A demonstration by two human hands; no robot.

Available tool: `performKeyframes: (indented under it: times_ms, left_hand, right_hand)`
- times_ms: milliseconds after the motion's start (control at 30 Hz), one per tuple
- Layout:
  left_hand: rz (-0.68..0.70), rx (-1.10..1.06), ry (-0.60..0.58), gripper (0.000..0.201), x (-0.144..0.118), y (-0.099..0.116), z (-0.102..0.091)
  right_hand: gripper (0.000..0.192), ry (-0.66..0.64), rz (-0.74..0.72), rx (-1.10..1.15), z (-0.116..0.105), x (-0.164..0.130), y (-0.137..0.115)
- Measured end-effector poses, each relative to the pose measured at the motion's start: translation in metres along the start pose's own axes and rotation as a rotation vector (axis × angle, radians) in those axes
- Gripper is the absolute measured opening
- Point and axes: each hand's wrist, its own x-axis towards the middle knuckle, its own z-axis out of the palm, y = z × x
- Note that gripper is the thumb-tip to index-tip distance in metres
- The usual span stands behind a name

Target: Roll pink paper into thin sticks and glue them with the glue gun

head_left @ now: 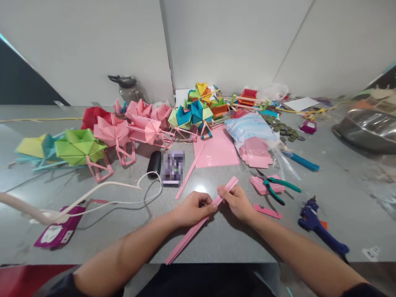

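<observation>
Head view, item one: a long pink paper strip (201,222), narrow, folded lengthwise into a flat stick, lying slantwise from 7 o'clock near the table edge up toward 1 o'clock, its middle lifted just off the grey table (216,243). Your left hand (193,208) pinches it between thumb and curled fingers just below its middle; your right hand (236,202) pinches the upper part, fingers pressed together around it, the tip showing beyond your knuckles. The two hands sit almost touching, at the centre of the table's near side. Item two: one further thin pink strip (189,173), loose at 12 o'clock of your hands. Item three: one flat pink sheet (216,150) beyond it. Item four: one pair of green-handled pliers (276,187) at 3 o'clock, resting on a small stack of pink cards (262,185). Item five: one blue glue gun (320,229) at 4 o'clock. Item six: one short pink card piece (267,211) just beside your right wrist. Item seven: folded paper models (114,138) in pink, green, yellow, red and blue at 10 to 12 o'clock, too crowded to count.
</observation>
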Motion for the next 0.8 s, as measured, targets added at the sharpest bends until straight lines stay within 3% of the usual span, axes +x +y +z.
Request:
performKeyframes:
  times_ms: [200,333,467,633,800]
  left_hand:
    - [-0.008,-0.034,-0.047,0.056,-0.002,-0.001,-0.004]
    - [-0.03,-0.083,-0.081,0.052,-0.002,0.004,-0.007]
    - [-0.032,-0.087,-0.097,0.046,-0.001,0.007,-0.006]
    - [0.113,0.111,0.033,0.049,-0.001,0.006,-0.004]
    - [0.056,0.066,-0.027,0.047,-0.001,0.006,-0.009]
  right_hand:
    - [0.065,0.111,0.019,0.127,-0.007,0.002,0.006]
    - [0.064,0.171,0.023,0.096,-0.013,0.006,0.003]
    - [0.063,0.146,0.041,0.107,-0.013,0.008,-0.001]
    - [0.06,0.125,0.057,0.12,-0.008,0.004,0.0]
    - [0.057,0.074,0.042,0.106,-0.014,0.006,0.0]
